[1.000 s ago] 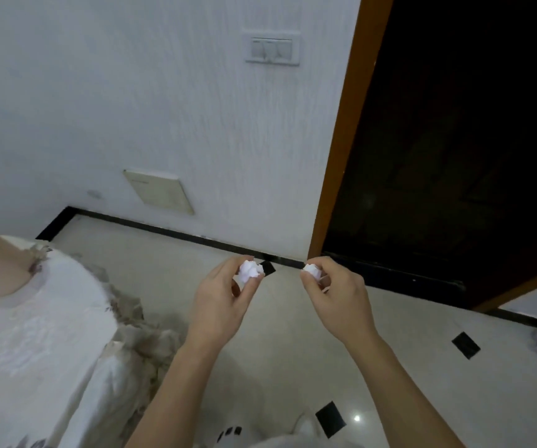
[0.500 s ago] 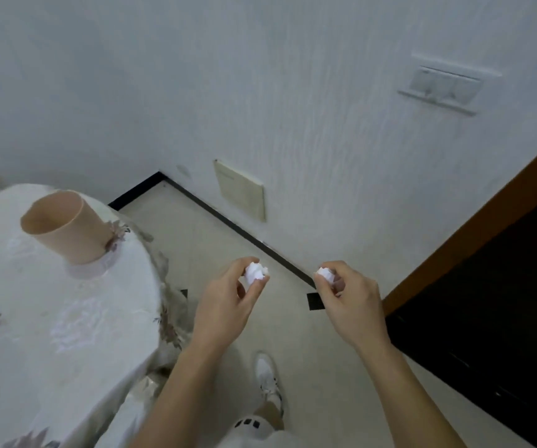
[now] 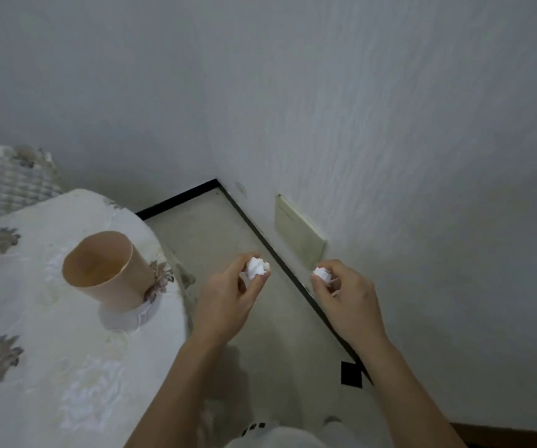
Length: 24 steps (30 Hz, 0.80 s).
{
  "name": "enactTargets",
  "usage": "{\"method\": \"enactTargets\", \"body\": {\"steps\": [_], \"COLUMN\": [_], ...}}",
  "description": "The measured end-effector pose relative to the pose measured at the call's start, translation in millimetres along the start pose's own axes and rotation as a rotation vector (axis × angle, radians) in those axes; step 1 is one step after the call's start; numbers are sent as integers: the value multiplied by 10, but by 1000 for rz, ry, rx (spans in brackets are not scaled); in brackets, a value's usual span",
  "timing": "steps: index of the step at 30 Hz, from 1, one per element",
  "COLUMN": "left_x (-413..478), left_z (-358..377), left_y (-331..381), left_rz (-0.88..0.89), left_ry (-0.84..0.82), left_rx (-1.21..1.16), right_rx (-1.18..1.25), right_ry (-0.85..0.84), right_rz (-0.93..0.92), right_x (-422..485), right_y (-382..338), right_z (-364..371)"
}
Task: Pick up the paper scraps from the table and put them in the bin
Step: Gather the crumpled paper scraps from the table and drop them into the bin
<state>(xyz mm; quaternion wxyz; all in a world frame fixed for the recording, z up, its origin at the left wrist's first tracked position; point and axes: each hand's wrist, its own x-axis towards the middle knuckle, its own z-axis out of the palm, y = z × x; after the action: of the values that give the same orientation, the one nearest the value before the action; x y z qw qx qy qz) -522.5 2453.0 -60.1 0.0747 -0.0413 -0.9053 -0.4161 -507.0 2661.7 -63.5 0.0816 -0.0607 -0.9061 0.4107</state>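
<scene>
Pinching a crumpled paper scrap in the left hand, pinching a second scrap in the right hand, both over the floor, right of the tan bin on the table.

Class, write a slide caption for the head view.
Left hand pinches one crumpled white paper scrap, right hand a second scrap, near the tan cylindrical bin.

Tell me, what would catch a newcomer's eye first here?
Mid-frame, over the floor, the left hand pinches a crumpled white scrap and the right hand pinches a second scrap. To their left, an open tan bin stands on the flowered table.
</scene>
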Motion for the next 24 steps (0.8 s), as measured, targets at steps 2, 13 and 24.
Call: {"method": "enactTargets", "body": {"steps": [2,13,24], "left_x": [205,1674,2347], "left_z": [-37,-333,-839], "left_y": [-81,-615,-1014], "left_rz": [-21,-198,-569], "left_ry": [31,266,653], "left_rx": [-5,100,218], "right_rx": [-8,21,48], "right_ry": [-40,-313,-722], "right_rz": [-42,-305,-655], "right_x": [275,2317,3768], "right_y": [-69,-563,-1617], "right_z": [135,1140,2459]}}
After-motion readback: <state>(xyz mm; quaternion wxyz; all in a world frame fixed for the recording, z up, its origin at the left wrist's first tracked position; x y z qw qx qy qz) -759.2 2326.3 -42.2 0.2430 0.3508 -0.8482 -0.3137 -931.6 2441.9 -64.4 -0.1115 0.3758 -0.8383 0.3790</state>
